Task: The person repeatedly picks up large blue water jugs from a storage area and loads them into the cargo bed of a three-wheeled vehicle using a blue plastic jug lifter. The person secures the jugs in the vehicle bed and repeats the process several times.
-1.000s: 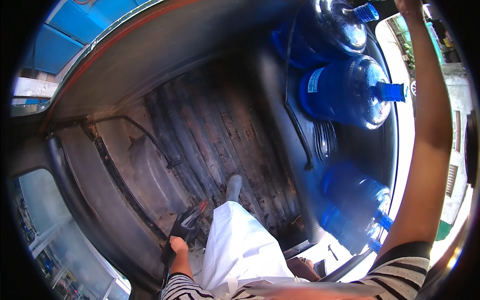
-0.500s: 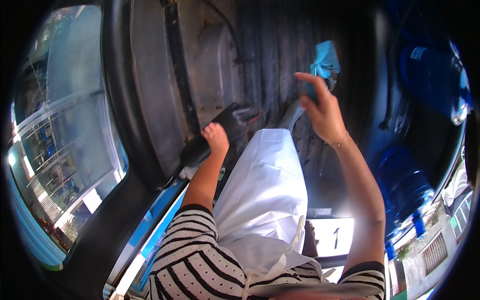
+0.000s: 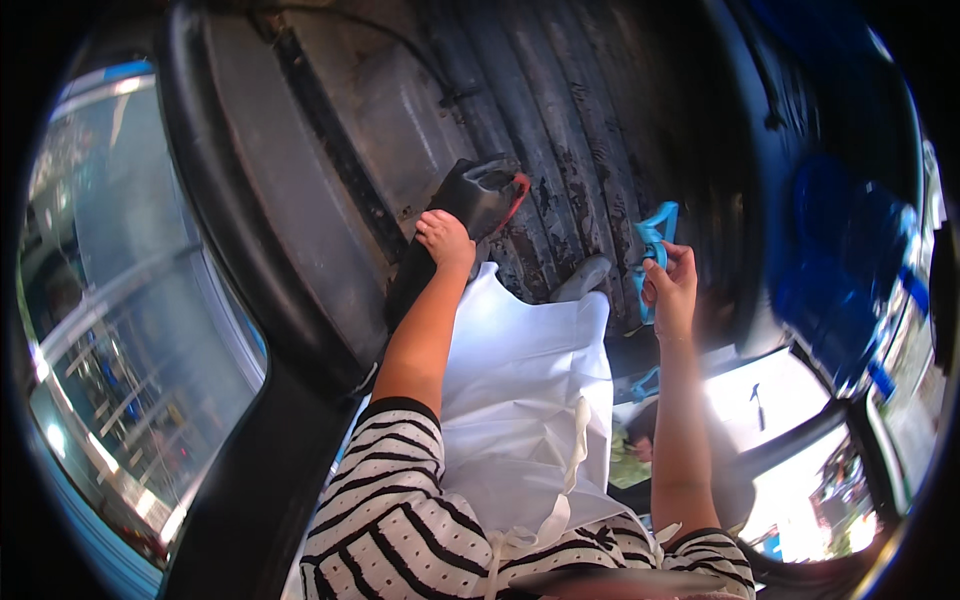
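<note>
My left hand (image 3: 445, 240) has its fingers curled over a thick black padded edge (image 3: 465, 200), whose far end is worn and has a red strip. On the right, my right hand (image 3: 672, 285) pinches a light-blue knotted strip (image 3: 655, 235) between thumb and fingers. Part of the strip stands up above the fingers in a loop, and another end hangs beside them. Its material cannot be made out for certain. Below me spreads my white apron (image 3: 530, 350), with a grey boot (image 3: 583, 278) showing past its hem.
Ahead lies a dark ridged floor (image 3: 570, 130) with worn patches, like a vehicle's bed. Along its left side runs a grey metal wall (image 3: 240, 120). Large blue water jugs (image 3: 835, 290) stand at the right. A black post (image 3: 260, 450) rises at the lower left.
My right hand has come nearer and lower, its spread fingers now closed on the light-blue strip. My left hand keeps to the black edge. The whole view has turned a little.
</note>
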`<state>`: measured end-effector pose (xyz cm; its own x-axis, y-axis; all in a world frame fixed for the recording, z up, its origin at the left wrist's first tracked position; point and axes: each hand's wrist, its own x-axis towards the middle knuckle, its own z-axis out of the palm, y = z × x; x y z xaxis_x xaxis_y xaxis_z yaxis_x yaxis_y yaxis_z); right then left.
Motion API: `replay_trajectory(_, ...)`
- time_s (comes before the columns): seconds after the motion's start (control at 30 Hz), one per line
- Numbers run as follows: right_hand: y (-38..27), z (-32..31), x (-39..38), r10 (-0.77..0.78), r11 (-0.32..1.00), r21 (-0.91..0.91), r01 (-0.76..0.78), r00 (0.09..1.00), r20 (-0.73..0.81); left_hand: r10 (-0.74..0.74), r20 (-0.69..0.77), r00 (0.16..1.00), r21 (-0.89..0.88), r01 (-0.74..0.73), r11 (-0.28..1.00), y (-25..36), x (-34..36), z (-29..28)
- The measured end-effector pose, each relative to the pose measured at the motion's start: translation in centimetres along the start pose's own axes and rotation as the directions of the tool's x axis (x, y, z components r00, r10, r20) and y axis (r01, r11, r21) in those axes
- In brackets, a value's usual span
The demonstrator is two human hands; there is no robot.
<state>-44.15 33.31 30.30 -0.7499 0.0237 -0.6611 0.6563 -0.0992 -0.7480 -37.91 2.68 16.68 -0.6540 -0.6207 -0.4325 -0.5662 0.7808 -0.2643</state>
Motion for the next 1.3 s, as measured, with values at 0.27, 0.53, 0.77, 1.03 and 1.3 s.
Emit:
replay_trajectory(0.27,13.9,-3.0,-12.4,-0.353,0.899,0.031,0.437,0.764,-0.541,0.115,-0.151,0.982,0.004,-0.116,0.993,-0.4,-3.1,1.1)
replay_trajectory(0.53,26.1,-2.0,-20.2,-0.235,0.861,0.276,0.427,0.816,-0.529,0.311,-0.411,0.857,0.018,-0.334,0.942,-1.6,-7.7,3.5)
replay_trajectory(0.77,29.7,1.6,-21.5,-0.278,0.812,0.331,0.482,0.816,-0.506,0.418,-0.819,0.394,-0.206,-0.881,0.426,-2.7,-11.3,8.4)
replay_trajectory(1.03,43.3,6.2,-30.9,-0.731,0.321,0.309,0.896,0.441,-0.521,0.971,-0.225,0.078,-0.971,0.066,-0.23,-5.8,-15.2,25.1)
replay_trajectory(1.3,54.1,8.9,-44.9,-0.626,0.541,-0.078,0.838,0.339,-0.703,0.974,0.124,-0.19,-0.978,0.143,0.152,-21.3,-21.4,28.8)
